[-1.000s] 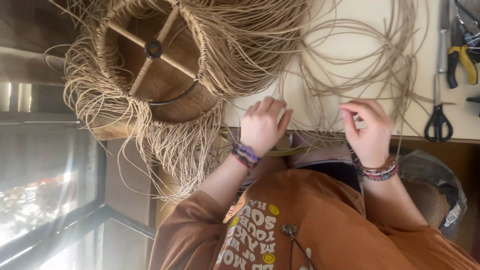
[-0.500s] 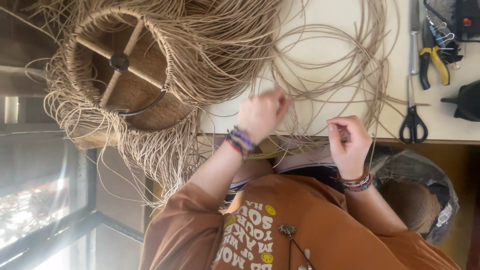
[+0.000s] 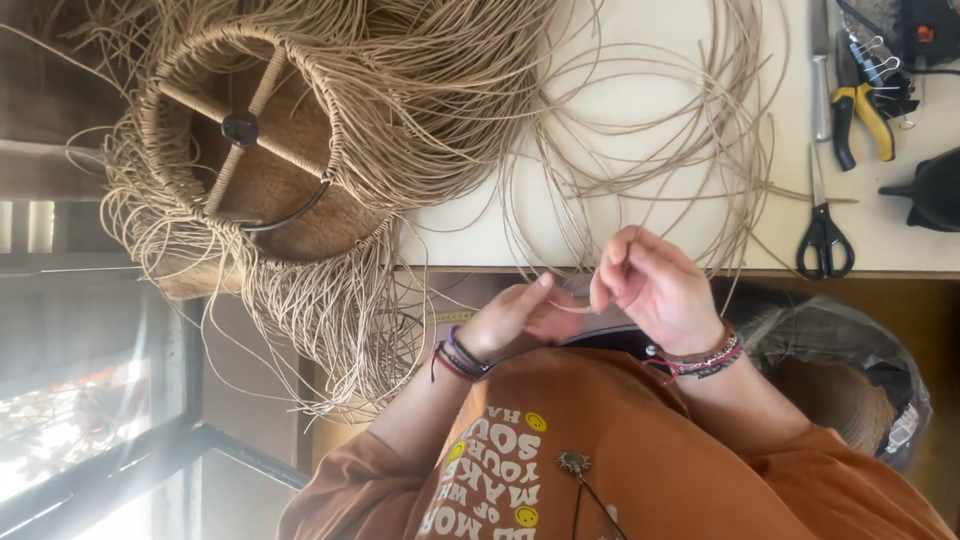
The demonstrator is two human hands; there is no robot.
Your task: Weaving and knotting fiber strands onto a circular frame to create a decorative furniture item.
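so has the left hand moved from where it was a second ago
Yes. The left hand has pulled back off the table edge toward the body; it now sits just below that edge.

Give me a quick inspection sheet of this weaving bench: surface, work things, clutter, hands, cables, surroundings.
Surface: pale table, edge toward the person.
Job's things: half-woven basket frame with loose ends hanging over the edge; coil of cane strands lying beside it.
Clutter: scissors, yellow-handled pliers, dark objects at the far right.
Hands: left hand and right hand close together, fingers pinching thin strands; beaded bracelets on both wrists.
Cables: nothing seen.
Surroundings: window lower left; lined bin under the table.
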